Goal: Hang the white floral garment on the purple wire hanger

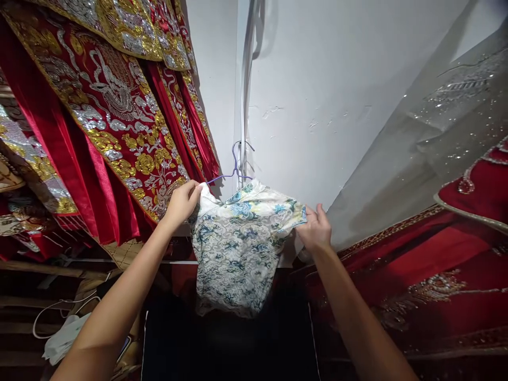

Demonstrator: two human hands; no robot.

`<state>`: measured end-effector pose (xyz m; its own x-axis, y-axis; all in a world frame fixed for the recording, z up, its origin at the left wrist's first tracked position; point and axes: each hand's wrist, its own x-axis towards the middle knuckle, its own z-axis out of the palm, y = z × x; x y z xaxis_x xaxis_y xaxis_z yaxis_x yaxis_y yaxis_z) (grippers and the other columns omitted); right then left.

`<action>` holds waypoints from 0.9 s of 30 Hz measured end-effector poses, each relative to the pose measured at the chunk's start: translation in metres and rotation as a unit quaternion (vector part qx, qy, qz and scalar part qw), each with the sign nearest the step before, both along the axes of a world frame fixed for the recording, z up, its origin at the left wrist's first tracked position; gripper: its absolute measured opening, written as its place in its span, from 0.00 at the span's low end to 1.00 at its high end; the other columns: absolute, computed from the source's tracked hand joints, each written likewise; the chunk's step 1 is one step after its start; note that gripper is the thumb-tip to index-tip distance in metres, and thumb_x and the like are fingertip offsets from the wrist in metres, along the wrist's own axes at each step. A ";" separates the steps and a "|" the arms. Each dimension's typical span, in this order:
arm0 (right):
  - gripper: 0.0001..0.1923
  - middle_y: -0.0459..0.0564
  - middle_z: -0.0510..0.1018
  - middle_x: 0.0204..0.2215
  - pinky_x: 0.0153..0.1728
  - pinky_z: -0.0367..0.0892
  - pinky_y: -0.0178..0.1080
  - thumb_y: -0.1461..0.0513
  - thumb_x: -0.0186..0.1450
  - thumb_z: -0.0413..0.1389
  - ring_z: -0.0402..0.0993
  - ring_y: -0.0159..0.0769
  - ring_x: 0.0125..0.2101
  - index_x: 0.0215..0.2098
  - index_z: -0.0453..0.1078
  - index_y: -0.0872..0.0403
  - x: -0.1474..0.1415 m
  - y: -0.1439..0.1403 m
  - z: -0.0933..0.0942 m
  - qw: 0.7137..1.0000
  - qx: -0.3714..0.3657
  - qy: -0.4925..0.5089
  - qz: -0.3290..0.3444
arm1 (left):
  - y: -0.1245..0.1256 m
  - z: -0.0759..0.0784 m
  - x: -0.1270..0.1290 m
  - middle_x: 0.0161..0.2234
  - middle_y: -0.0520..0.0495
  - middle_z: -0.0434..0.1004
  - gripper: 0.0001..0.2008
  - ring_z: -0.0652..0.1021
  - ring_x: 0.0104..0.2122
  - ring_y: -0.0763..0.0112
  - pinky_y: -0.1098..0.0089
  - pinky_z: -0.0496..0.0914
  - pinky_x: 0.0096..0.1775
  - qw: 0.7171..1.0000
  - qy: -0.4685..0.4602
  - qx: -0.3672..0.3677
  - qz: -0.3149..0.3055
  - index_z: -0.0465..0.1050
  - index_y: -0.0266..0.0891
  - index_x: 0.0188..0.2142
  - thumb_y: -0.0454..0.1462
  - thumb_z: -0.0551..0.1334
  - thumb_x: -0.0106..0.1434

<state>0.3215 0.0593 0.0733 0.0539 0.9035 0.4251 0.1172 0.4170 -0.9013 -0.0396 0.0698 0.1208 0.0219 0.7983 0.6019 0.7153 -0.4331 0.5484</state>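
Left hand (183, 201) pinches one shoulder of small floral dress (238, 248), right hand (315, 228) grips other sleeve, dress on purple hanger (235, 168) against wall. Uneven tug could slip it off hanger.

Two bare forearms are showing from the bottom edge of the view — no sleeves, cuffs or gloves are covering them anywhere in sight. The left hand (183, 200) is showing its back and knuckles, and no ring, watch or band is appearing on its wrist. The right hand (315, 228) is likewise showing its back, with the fingers (310, 212) uncovered and the wrist plain. Both arms are looking slender and smooth — lit more brightly near the hands and falling into shadow toward the elbows, where they are leaving the picture.
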 end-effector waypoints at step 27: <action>0.42 0.63 0.60 0.63 0.63 0.52 0.62 0.52 0.59 0.61 0.56 0.59 0.63 0.67 0.55 0.54 -0.075 -0.006 -0.034 0.880 0.272 -0.390 -0.010 | -0.058 0.031 0.077 0.56 0.41 0.75 0.16 0.68 0.63 0.54 0.51 0.60 0.64 0.873 -0.127 -0.139 -0.450 0.79 0.43 0.50 0.41 0.65 0.64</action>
